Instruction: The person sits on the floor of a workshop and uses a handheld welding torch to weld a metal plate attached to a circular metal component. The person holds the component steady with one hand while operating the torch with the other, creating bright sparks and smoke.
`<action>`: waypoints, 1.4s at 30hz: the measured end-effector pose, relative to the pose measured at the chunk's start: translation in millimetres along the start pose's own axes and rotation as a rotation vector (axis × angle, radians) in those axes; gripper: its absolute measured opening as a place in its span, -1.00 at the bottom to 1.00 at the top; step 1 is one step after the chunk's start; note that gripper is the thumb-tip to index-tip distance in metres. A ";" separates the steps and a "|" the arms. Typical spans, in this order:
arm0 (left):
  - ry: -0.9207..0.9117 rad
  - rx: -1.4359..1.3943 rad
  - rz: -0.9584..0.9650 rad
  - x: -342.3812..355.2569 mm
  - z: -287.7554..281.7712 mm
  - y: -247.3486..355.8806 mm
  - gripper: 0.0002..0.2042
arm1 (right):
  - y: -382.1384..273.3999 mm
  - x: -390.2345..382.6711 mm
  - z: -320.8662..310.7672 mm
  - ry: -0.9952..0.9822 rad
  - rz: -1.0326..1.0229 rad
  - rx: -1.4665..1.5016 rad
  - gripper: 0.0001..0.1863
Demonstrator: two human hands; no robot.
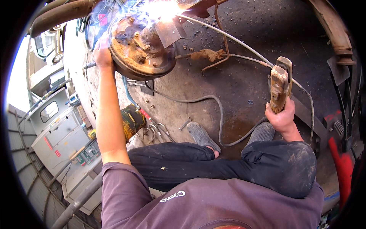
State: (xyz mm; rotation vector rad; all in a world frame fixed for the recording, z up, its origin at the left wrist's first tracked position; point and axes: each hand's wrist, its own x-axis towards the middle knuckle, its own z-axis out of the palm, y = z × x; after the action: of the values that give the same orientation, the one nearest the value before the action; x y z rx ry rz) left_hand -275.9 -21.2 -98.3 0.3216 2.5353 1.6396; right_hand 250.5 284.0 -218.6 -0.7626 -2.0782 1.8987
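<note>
My left hand (103, 54) grips the left rim of a rusty brake drum (134, 57), its fingertips partly lost in smoke. In my right hand (283, 119) is a worn, brownish welding electrode holder (279, 86), my fingers closed round its lower end. A long thin welding rod (232, 39) runs from the holder's jaws up and left to a glaring white arc (164, 10) above the drum. Beside the arc a flat metal plate (168, 33) juts out from the drum assembly. Glare and bluish smoke hide the joint at the rod's tip.
A grey cable (213, 97) snakes across the stained floor past my shoes (199, 134). Left of my legs stands a yellow-black cylinder (132, 121). A wrench (185, 123) lies on the floor. A rusty beam (335, 30) and a red metal part (340, 171) border the right side.
</note>
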 end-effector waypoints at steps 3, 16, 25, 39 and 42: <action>0.013 0.026 -0.006 5.6 -2.1 0.4 -0.68 | -1.1 0.4 -0.1 -0.010 0.007 0.000 -0.71; -0.029 -0.057 -0.044 0.5 2.9 0.9 -0.68 | -4.4 -1.7 -1.6 0.000 0.038 0.052 -0.79; 0.022 0.197 0.039 7.5 -3.5 -3.6 -0.65 | 1.4 -9.7 -5.5 0.031 0.053 0.091 -0.81; -0.015 0.102 0.022 3.9 -1.3 0.0 -0.65 | -0.2 -4.8 -2.9 0.021 -0.001 0.016 -0.75; -0.003 0.095 -0.003 1.9 0.0 1.9 -0.65 | -3.5 -2.8 -2.6 0.020 -0.020 -0.023 -0.75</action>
State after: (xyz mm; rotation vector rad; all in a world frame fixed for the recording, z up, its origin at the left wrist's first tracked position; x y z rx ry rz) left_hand -277.5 -20.0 -96.5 0.3275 2.6157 1.5188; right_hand 253.4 284.7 -214.4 -0.7596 -2.0914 1.8517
